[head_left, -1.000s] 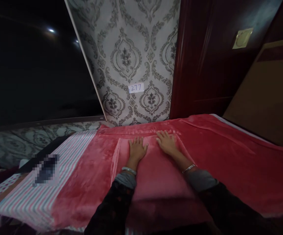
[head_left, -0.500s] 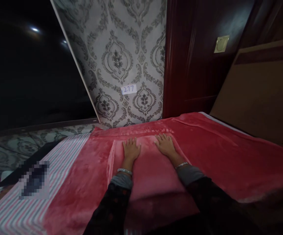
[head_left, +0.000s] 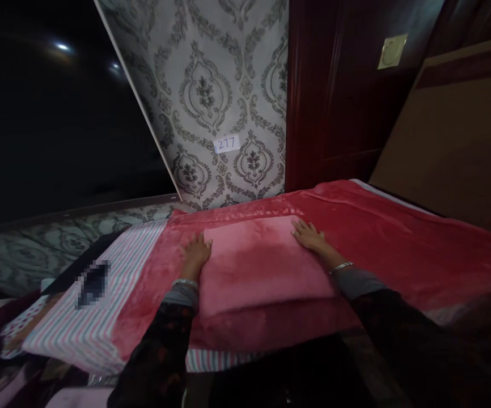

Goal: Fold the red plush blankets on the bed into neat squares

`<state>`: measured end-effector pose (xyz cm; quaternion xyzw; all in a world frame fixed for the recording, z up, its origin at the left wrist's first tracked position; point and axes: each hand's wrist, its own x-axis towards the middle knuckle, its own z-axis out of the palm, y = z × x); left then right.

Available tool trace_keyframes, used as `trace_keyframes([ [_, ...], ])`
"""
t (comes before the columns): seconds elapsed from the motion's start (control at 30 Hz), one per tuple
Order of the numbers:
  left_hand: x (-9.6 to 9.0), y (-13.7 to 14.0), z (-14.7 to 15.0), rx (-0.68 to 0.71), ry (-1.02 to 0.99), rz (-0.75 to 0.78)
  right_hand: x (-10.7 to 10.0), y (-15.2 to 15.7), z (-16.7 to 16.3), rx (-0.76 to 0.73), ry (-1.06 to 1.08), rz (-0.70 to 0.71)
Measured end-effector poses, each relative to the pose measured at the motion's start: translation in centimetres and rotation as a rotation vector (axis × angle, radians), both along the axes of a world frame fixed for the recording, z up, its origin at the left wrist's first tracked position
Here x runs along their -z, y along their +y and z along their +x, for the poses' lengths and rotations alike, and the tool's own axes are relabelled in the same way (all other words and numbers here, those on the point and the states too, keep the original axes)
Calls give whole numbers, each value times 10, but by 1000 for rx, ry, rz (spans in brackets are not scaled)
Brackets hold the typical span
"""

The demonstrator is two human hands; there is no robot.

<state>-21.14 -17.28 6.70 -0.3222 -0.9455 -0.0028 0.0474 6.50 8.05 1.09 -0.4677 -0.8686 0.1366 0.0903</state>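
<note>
A folded pink blanket [head_left: 262,266] lies flat in front of me on a larger red plush cover [head_left: 381,249]. My left hand [head_left: 195,249] rests at its far left corner, fingers spread, partly on the red cover. At the far right corner, my right hand [head_left: 309,234] touches the fold's edge with its fingers apart. Neither hand grips anything. The near edge of the folded blanket hangs a little above the red cloth below it.
A striped cloth [head_left: 130,272] shows on the left, with a blurred dark item [head_left: 93,285] on it. Behind stand a large black screen [head_left: 58,124], patterned wallpaper with a label reading 277 [head_left: 227,144], a dark red door panel [head_left: 334,102] and a brown board [head_left: 462,130].
My hands have moved apart from the top of the folded blanket to its left and right edges. The blanket's folded top now looks wider and flatter. The view has shifted slightly.
</note>
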Motion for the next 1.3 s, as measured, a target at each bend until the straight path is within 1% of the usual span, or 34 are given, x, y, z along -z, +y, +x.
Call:
trace_keyframes([
  [0.07, -12, 5, 17, -1, 32, 39, -7, -2, 2, -28, 47, 43],
  [0.1, -16, 11, 31, 40, 48, 71, -10, -6, 1, -61, 104, 85],
  [0.13, -19, 19, 50, 103, 58, 106, -11, -12, -2, -101, 182, 131],
  [0.2, -16, 34, 93, 311, 79, 167, -7, -29, -9, -180, 356, 199],
  [0.27, -2, 46, 136, 494, 46, 170, 4, -49, -16, -201, 448, 196],
  [0.3, 8, 50, 154, 545, 7, 159, 12, -59, -18, -194, 452, 181],
  [0.33, 18, 51, 168, 579, -23, 138, 20, -67, -20, -185, 440, 165],
  [0.4, 36, 50, 183, 600, -54, 102, 34, -80, -19, -177, 390, 155],
  [0.43, 42, 48, 185, 600, -54, 91, 39, -84, -18, -180, 361, 160],
  [0.5, 48, 41, 178, 588, -41, 80, 44, -87, -15, -187, 312, 179],
  [0.6, 44, 26, 156, 540, -27, 46, 44, -86, -12, -189, 291, 200],
  [0.73, 35, -7, 120, 390, 10, -16, 44, -87, -11, -187, 306, 210],
  [0.9, 31, -54, 80, 183, 5, -63, 45, -87, -12, -187, 327, 208],
  [1.0, 26, -74, 70, 114, -4, -63, 37, -87, -10, -182, 322, 179],
  [1.1, 17, -81, 79, 66, 55, -21, 20, -101, -7, -172, 280, 166],
  [1.17, 10, -75, 94, 96, 119, 40, 8, -122, -6, -203, 260, 205],
  [1.23, 9, -63, 113, 227, 151, 86, -1, -149, -8, -284, 231, 243],
  [1.3, 16, -50, 130, 383, 120, 79, -4, -174, -12, -378, 174, 240],
])
